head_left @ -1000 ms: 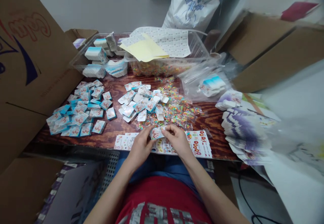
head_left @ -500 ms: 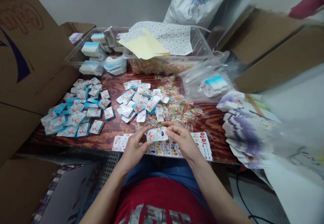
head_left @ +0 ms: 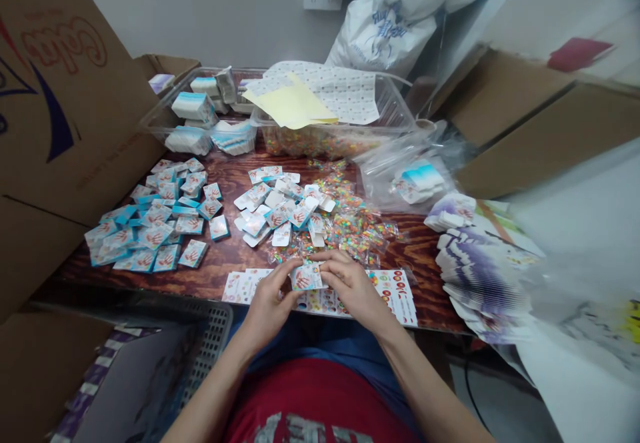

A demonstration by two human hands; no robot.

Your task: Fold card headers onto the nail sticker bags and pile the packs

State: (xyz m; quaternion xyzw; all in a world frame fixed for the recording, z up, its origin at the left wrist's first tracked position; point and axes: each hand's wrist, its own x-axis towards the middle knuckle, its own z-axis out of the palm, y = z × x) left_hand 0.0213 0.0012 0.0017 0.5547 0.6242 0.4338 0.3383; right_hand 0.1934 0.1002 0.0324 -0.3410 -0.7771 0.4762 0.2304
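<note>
My left hand (head_left: 269, 303) and my right hand (head_left: 350, 286) pinch a small white-and-blue card (head_left: 307, 277) printed with a red handprint, holding it between them just above the table's front edge. Below them lie printed sticker sheets (head_left: 396, 294), partly hidden by my hands. Beyond the card, a scatter of white cards mixed with small packets of colourful pieces (head_left: 295, 213) lies close to my fingertips. A larger pile of blue-edged handprint cards (head_left: 157, 223) sits further left on the dark wooden table (head_left: 240, 266).
Clear plastic tubs at the back hold stacked cards (head_left: 197, 123) and colourful packets (head_left: 320, 141). A plastic bag of cards (head_left: 415, 179) and a stack of purple-printed cards (head_left: 480, 276) lie to the right. Cardboard boxes (head_left: 60, 96) flank the table.
The card has dropped a little toward the table, and my hands have drawn closer around it. The whole view has shifted slightly with my head.
</note>
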